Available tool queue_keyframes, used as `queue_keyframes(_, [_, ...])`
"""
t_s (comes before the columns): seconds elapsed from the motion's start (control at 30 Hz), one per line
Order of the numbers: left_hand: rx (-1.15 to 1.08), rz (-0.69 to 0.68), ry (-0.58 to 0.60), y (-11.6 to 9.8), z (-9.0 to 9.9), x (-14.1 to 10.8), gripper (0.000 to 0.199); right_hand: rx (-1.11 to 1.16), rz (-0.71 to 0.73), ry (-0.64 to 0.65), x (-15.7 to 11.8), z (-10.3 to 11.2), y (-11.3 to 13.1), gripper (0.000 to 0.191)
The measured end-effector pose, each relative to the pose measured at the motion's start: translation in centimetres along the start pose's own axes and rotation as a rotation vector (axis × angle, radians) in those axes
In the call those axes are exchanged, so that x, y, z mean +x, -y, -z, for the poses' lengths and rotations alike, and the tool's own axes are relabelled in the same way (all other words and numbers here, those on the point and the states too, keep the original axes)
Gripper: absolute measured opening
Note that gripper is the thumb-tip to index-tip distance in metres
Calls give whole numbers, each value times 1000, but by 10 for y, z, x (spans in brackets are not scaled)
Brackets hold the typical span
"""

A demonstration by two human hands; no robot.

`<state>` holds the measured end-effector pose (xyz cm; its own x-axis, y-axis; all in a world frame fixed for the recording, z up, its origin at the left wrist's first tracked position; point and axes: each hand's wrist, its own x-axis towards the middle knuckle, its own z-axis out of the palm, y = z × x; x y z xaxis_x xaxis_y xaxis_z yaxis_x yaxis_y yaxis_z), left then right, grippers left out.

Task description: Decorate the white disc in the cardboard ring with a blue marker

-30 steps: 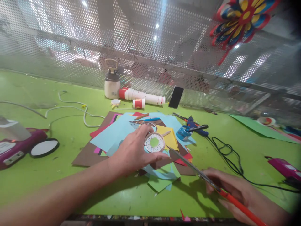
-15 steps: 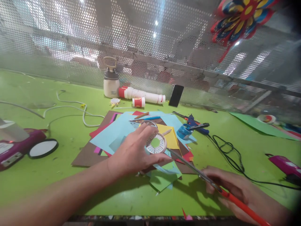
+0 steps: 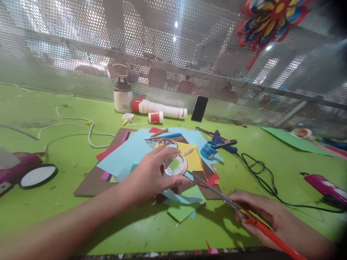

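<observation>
My left hand (image 3: 153,169) is closed around a round white piece with dotted segments (image 3: 182,163), pinching its edge between thumb and fingers. Its middle looks green; whether that is a hole or a coloured centre I cannot tell. In my right hand (image 3: 271,216) is a pair of scissors with orange-red handles (image 3: 264,231). Their long blades point up and left, and the tip comes close to the round piece's lower right side. Contact between the two is unclear. Below lie light blue paper (image 3: 121,155), yellow paper (image 3: 195,159) and a green paper scrap (image 3: 184,207).
A blue pot with a black marker (image 3: 208,150) stands beside a blue glue gun (image 3: 217,137). Its black cable (image 3: 260,169) curls rightward. Behind are a spray bottle (image 3: 123,99), stacked paper cups (image 3: 162,109) and a phone (image 3: 200,108). A round mirror (image 3: 39,176) lies left.
The view has shifted slightly, so most things appear further left. The round piece has turned a little in my left hand. Both hands keep their hold.
</observation>
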<state>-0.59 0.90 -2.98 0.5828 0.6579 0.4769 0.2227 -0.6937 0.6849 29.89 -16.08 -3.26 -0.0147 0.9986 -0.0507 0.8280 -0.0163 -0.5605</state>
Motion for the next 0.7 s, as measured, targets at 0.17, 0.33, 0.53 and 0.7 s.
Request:
queue_keyframes(0.17, [-79,85,39,0,-1,3,60,-96,-32,147,0,1,1,41])
queue_keyframes(0.33, [-135,107,64,0,-1,3,60,-132,10,110,1,2,10,38])
queue_keyframes(0.53, [-121,67,66,1,0,2,54,-142,49,64,0,2,13,40])
queue_keyframes(0.7, [-144,44,41,0,0,3,50,-161,53,51,-3,-1,12,41])
